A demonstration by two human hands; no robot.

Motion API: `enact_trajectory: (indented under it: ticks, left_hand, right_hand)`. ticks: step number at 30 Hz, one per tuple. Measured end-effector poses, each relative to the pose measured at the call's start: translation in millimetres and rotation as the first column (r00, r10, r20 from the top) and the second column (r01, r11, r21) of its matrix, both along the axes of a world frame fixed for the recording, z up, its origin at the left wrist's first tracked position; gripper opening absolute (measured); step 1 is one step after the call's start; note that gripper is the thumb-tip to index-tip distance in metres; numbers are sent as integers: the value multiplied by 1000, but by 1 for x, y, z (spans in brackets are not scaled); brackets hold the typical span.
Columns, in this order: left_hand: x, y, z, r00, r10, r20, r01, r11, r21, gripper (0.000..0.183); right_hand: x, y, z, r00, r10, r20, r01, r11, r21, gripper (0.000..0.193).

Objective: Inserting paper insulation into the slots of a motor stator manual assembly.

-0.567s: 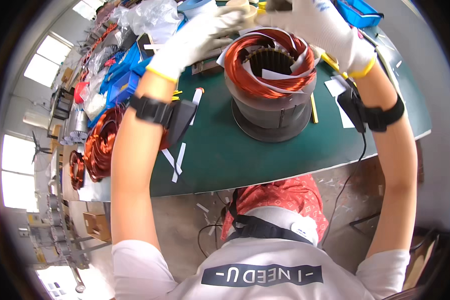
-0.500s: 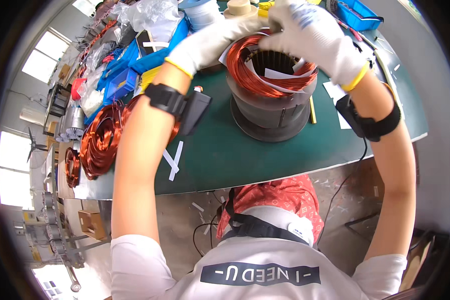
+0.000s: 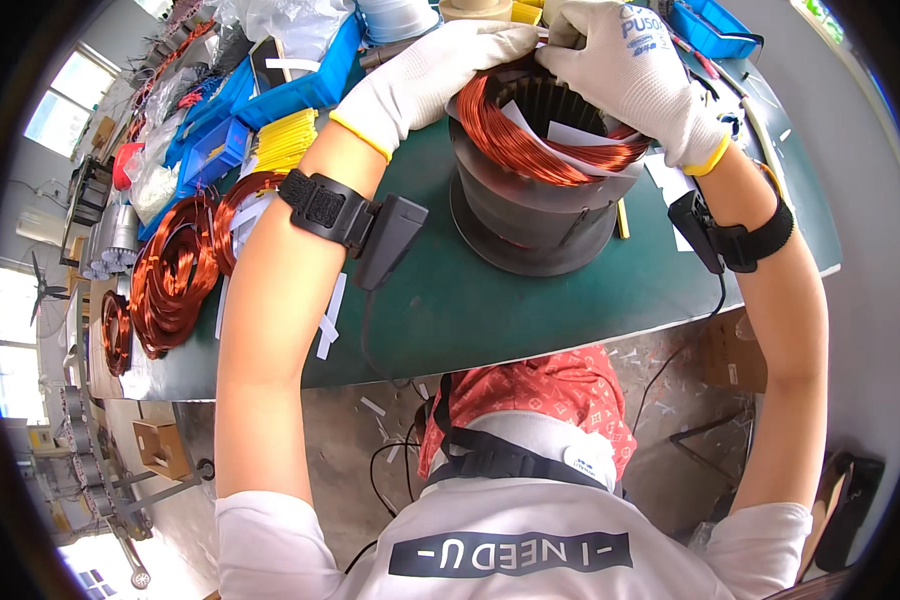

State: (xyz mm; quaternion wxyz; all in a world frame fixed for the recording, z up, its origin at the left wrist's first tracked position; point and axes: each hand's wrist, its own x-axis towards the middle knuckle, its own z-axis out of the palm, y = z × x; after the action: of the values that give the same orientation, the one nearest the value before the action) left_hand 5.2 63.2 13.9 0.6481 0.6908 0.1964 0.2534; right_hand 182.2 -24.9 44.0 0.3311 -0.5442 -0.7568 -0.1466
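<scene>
A dark grey motor stator stands upright on the green table, its slotted bore facing up. Red-brown copper wire loops around its top rim, with white insulation paper between the wire and the slots. Both hands wear white gloves with yellow cuffs. My left hand reaches over the stator's far left rim, fingers closed together. My right hand meets it at the far rim, thumb and fingers pinched. Whatever sits between the fingertips is too small and too covered to name.
More copper coils lie at the table's left. Blue bins, yellow strips and white spools crowd the far left. Another blue bin sits far right. White paper strips lie near the front edge.
Both hands have drawn together over the stator's far rim; the right hand's fingers have closed to a pinch. The wire bundle sits differently, and more of the slotted bore shows.
</scene>
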Motion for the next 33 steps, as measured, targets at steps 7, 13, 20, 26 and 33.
enact_trajectory:
  ticks: [7,13,20,26,33]
  left_hand:
    - [5,7,-8,1000,-22,-1,22,989,145,35]
    - [6,11,-2,996,-71,60,63,990,127,32]
    - [-11,-16,24,907,420,16,-281,578,766,45]
    - [-187,-200,14,457,-103,884,-355,890,287,54]
    - [-178,-242,4,442,-112,890,-316,909,271,50]
  right_hand:
    - [3,-2,-1,993,-17,-120,8,997,-76,14]
    - [-6,-6,4,992,-120,-32,118,991,-64,11]
    - [9,-22,26,924,150,-351,-212,967,-144,20]
    - [71,-100,-17,501,-57,-863,-127,982,-138,25]
    - [87,-133,-143,883,-277,-378,263,961,-89,7]
